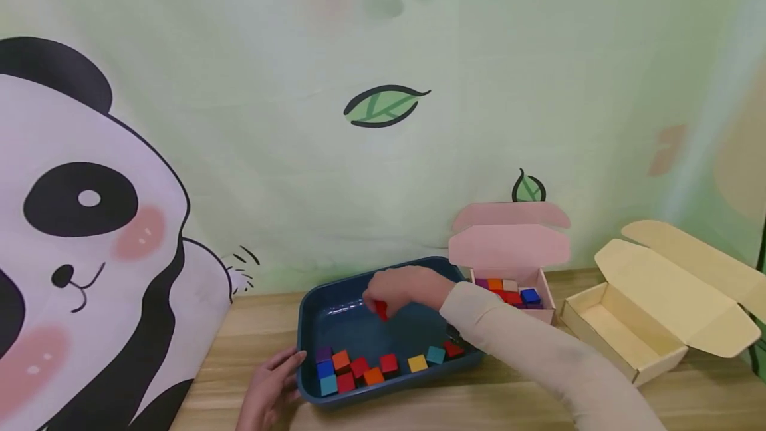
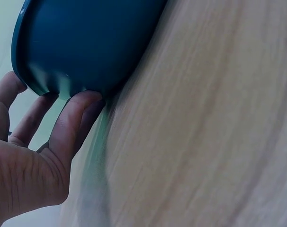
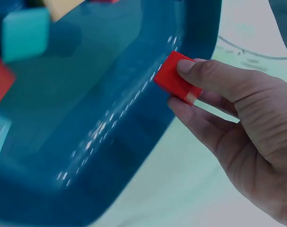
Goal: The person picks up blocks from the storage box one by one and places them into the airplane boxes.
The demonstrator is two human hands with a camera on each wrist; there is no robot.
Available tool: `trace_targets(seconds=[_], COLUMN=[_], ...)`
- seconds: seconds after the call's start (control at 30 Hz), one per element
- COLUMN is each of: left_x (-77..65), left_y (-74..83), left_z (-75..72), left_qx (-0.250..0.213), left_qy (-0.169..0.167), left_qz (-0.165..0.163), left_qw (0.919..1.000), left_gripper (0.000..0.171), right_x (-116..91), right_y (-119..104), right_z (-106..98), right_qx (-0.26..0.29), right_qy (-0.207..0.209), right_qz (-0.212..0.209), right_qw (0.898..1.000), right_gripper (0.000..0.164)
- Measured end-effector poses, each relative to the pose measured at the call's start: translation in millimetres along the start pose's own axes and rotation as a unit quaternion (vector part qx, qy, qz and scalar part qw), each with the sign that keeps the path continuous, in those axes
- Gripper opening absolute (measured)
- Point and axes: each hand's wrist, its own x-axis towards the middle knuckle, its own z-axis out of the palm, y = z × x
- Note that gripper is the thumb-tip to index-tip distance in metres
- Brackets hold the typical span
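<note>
Across the bottom of the frame, a pale wood-grained desk (image 1: pixel 257 324) is seen, backed by a light green curtain (image 1: pixel 287 118) on which a large panda (image 1: pixel 114 165) at the left and two leaves are printed. Near the lower centre, a dark blue tray (image 1: pixel 353 324) is set on the desk, with coloured blocks (image 1: pixel 389 364) scattered along its lower edge. Above its middle, a red block (image 1: pixel 381 310) is pinched between thumb and fingers by the right hand (image 1: pixel 402 288). At lower left, the tray's end is touched by the spread, slightly bent fingers of the left hand (image 1: pixel 269 384). At lower right, blocks are held in an open pink box (image 1: pixel 509 245), beside an open cream box (image 1: pixel 598 338).
</note>
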Motion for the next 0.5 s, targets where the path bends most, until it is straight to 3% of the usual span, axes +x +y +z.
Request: trace_targets(seconds=[0.2, 0.37, 0.5], left_x=[0.3, 1.7, 2.7], left_y=[-1.2, 1.5, 3.4], left_z=[-0.9, -3.9, -3.0], left_qx=[0.005, 0.018, 0.013], left_qy=[-0.005, 0.002, -0.003], left_qz=[-0.005, -0.008, -0.007], left_qw=[1.0000, 0.9998, 0.9999], left_gripper=[0.067, 0.067, 0.068], right_x=[-41.2, -83.6, -115.8], right_y=[34.2, 63.6, 89.8], right_z=[5.2, 3.5, -1.1], right_qx=[-0.033, -0.053, -0.094], right_qy=[-0.012, -0.013, -0.002], right_qz=[0.035, 0.101, 0.129], right_qw=[0.999, 0.993, 0.987], right_gripper=[0.026, 0.029, 0.021])
